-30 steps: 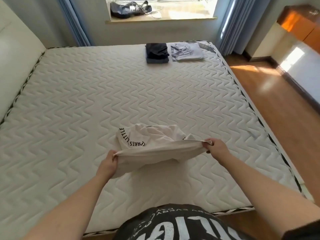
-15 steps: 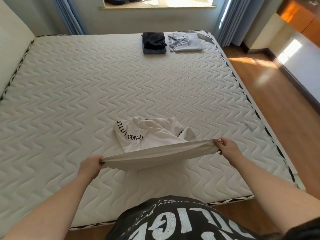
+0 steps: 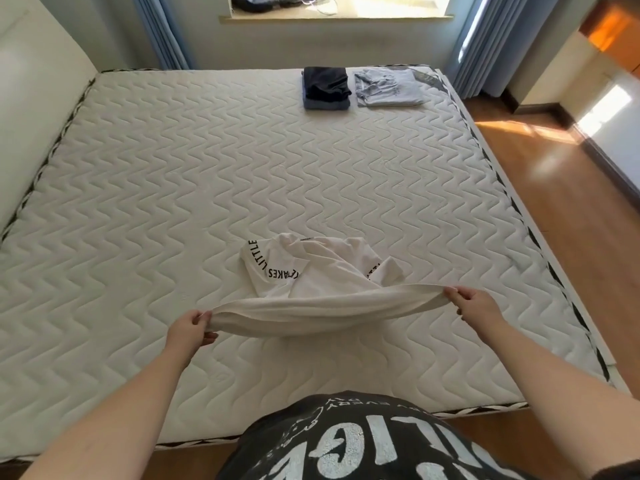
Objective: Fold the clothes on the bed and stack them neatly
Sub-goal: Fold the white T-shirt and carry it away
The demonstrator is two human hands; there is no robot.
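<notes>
The white T-shirt [image 3: 322,282] lies near the front middle of the bed [image 3: 173,174], its hem stretched into a taut band between the two hands. The left hand [image 3: 188,329] pinches the hem's left end, thumb on top and fingers curled beneath; the right hand [image 3: 476,306] grips the right end with curled fingers. The hands are well apart, with the band lifted a little off the mattress while the rest of the shirt sits bunched behind it, black lettering showing along its edges. At the far side of the bed, a dark folded stack [image 3: 325,87] lies just beside a grey folded garment [image 3: 389,87]. Blue curtains [image 3: 485,36] hang at both sides of a windowsill [image 3: 336,16] beyond the bed, and a wooden floor [image 3: 568,220] runs along the right.
</notes>
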